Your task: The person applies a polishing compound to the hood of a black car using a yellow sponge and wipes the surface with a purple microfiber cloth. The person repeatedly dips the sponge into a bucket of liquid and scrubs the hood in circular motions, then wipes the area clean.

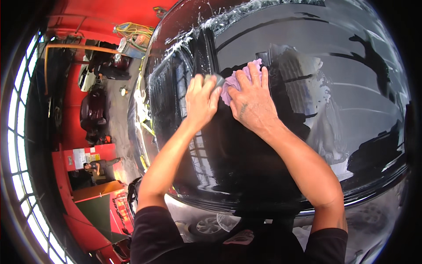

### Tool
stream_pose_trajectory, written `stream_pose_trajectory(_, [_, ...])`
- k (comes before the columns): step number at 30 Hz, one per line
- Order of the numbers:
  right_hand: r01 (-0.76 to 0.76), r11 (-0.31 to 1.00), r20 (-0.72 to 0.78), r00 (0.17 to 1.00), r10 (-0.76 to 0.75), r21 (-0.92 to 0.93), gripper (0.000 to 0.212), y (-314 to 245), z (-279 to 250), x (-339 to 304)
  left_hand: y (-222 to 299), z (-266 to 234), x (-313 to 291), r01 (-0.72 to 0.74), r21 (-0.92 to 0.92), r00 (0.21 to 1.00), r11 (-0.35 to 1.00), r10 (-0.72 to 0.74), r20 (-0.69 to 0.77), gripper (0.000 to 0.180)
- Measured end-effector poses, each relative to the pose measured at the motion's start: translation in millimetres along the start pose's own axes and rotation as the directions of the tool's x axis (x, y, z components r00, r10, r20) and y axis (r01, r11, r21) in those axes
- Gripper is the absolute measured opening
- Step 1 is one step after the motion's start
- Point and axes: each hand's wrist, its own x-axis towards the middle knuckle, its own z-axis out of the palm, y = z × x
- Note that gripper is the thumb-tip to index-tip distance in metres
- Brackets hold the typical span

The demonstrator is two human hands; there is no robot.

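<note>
In front of me lies the wide, glossy black panel of a car (pixel 246 167), wet in places. My right hand (pixel 254 103) presses a crumpled pinkish-purple cloth (pixel 231 83) onto it, fingers spread over the fabric. Just left of the cloth, my left hand (pixel 201 101) is closed round a small, rounded dark-grey block (pixel 219 80); fingers cover most of it, so its exact kind does not show. Whitish wet film (pixel 327 132) streaks the panel to the right of my right hand. More white residue (pixel 220 22) runs along the far side.
On the left, a person (pixel 100 166) is by the red wall, and another person (pixel 110 71) bends near a vehicle. A dark red car part (pixel 93 110) and coiled cables (pixel 134 34) are also there. Below the panel's near edge shows a wheel (pixel 208 225).
</note>
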Motion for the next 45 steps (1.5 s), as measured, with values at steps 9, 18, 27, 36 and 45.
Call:
stream_pose_trajectory(9, [0.011, 1.0, -0.059, 0.998, -0.012, -0.009, 0.031, 4.9, 3.8, -0.3, 5.6, 26.2, 74.1, 0.089, 0.023, 0.995, 0.996, -0.088, -0.051, 0.031])
stream_pose_trajectory(18, [0.101, 0.989, -0.236, 0.969, -0.073, 0.111, 0.02, -3.2, 15.3, -5.0, -18.7, 37.1, 111.6, 0.167, 0.194, 0.983, 0.967, -0.148, -0.106, 0.032])
stream_pose_trajectory(27, [-0.065, 0.985, -0.135, 0.99, 0.043, -0.163, 0.033, 61.5, -43.3, -27.6, 42.9, -4.1, -31.3, 0.126, 0.04, 0.992, 0.991, -0.125, -0.029, 0.029])
stream_pose_trajectory(36, [0.113, 0.978, -0.106, 0.985, -0.133, -0.176, 0.038, 98.5, -46.4, -9.3, -39.5, 62.0, 170.0, 0.292, 0.24, 0.949, 0.926, -0.249, -0.193, 0.033])
stream_pose_trajectory(45, [0.045, 0.987, -0.088, 0.994, -0.059, -0.157, 0.041, 104.5, -52.4, -7.1, 34.0, 14.5, 22.3, 0.036, 0.002, 0.999, 0.999, -0.036, -0.025, 0.026])
